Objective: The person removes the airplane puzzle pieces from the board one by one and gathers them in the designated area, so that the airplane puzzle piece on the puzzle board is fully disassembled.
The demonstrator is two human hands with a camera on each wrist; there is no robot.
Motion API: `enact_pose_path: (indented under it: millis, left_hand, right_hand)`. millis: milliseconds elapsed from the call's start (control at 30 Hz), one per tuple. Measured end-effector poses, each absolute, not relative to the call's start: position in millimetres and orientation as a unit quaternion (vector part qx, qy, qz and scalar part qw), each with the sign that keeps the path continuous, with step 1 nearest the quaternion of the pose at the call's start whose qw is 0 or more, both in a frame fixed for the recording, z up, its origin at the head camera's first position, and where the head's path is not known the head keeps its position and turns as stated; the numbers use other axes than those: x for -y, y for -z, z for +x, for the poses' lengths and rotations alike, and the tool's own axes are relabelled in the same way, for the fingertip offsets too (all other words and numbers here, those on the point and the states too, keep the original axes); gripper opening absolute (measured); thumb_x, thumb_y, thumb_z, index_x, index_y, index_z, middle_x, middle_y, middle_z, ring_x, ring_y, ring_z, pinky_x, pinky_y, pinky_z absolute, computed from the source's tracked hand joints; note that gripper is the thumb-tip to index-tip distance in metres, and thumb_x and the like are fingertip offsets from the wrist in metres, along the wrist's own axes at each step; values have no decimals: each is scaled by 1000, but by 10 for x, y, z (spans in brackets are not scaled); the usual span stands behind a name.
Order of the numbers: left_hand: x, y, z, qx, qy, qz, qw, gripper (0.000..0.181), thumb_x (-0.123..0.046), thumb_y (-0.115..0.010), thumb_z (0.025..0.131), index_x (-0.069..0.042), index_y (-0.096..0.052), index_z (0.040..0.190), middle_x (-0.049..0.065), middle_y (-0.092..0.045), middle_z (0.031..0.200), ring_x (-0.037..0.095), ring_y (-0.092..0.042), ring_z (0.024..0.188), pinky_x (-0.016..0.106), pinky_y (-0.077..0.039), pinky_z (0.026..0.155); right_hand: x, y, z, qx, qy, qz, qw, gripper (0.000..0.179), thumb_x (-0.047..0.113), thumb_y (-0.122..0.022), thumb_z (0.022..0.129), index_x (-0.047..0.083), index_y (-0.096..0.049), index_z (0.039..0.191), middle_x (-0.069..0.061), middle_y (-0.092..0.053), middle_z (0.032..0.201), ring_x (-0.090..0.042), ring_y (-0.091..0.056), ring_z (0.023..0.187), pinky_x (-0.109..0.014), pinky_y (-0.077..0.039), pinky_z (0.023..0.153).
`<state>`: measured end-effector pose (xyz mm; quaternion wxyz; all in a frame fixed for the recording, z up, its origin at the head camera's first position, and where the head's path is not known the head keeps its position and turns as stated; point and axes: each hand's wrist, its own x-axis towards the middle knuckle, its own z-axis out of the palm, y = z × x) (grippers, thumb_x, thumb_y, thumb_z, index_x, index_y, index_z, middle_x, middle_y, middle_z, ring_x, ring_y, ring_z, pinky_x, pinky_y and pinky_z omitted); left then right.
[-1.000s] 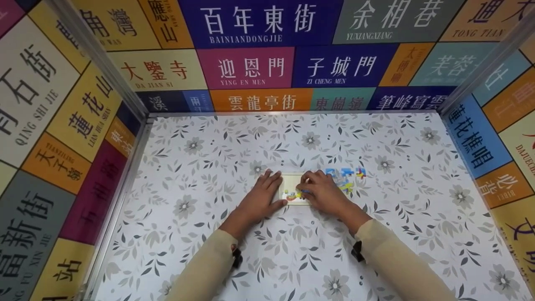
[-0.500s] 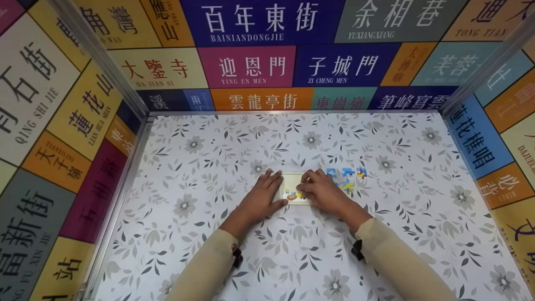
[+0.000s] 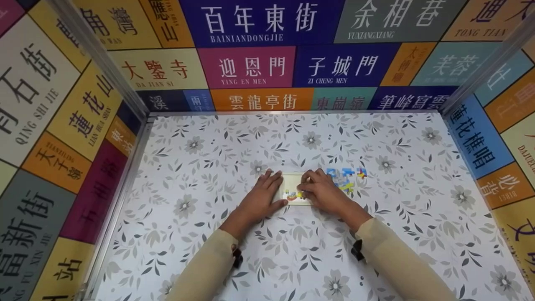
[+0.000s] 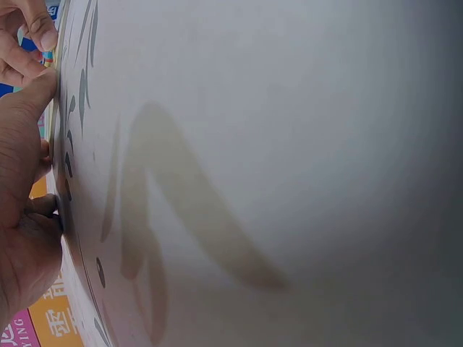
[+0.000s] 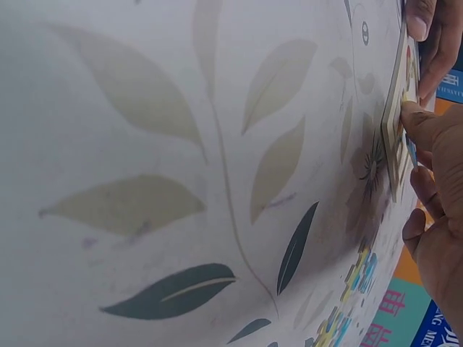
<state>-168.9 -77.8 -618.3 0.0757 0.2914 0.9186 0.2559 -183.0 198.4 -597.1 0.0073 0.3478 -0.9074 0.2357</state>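
Observation:
A small pale puzzle board (image 3: 292,181) lies flat between the two hands, with a few coloured jigsaw pieces (image 3: 291,195) along its near edge. The left hand (image 3: 261,197) rests at the board's left side, fingers extended and thumb at the near corner. Over the right part of the board is the right hand (image 3: 327,193), its thumb and fingers bent together and pinching a small jigsaw piece (image 4: 48,56), mostly hidden by the fingers. In the right wrist view the right thumb is low over the board (image 5: 392,123).
Several loose jigsaw pieces (image 3: 345,175), blue and yellow, lie just right of the board, partly behind the right hand. A white floral cloth (image 3: 309,259) covers the table. Panels with large printed characters (image 3: 255,69) enclose the back and sides.
Both hands and the board stay in nearly the same place. Only a very slight shift of the right hand's fingers shows.

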Motion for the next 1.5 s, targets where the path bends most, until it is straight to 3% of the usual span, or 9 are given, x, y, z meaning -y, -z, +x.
enact_pose_path:
  millis: [567, 833, 1167, 1500]
  left_hand:
    - [782, 6152, -1694, -915, -268, 289, 85, 78, -48, -62, 112, -2, -39, 170, 14, -30, 183, 44, -19, 172, 60, -20, 140]
    - [779, 6186, -1699, -919, -259, 286, 82, 78, -52, -58, 112, -3, -39, 171, 13, -30, 183, 43, -18, 172, 58, -22, 140]
    - [776, 6206, -1705, -924, -245, 280, 87, 80, -54, -55, 113, -5, -37, 172, 10, -28, 184, 40, -16, 173, 54, -19, 141]
    - [777, 6189, -1697, -921, -251, 284, 86, 79, -53, -55, 113, -2, -38, 171, 13, -29, 184, 42, -16, 173, 56, -18, 141]
  right_hand:
    - [-1999, 5944, -1838, 905, -257, 340, 3, 18, 9, -78, 102, 14, -84, 118, -10, -69, 119, -32, -58, 103, -56, -51, 89]
    - [-2031, 5938, -1829, 906, -260, 334, 4, 19, 8, -78, 103, 14, -82, 121, -9, -70, 122, -32, -59, 108, -58, -52, 94]
    - [-2163, 5957, -1794, 916, -237, 322, 33, 19, 14, -77, 105, 19, -82, 123, -4, -73, 129, -34, -60, 122, -66, -48, 99]
    - [-2370, 5986, -1731, 915, -237, 318, 74, 24, 10, -82, 100, 17, -82, 122, -6, -75, 131, -33, -62, 119, -61, -47, 94]
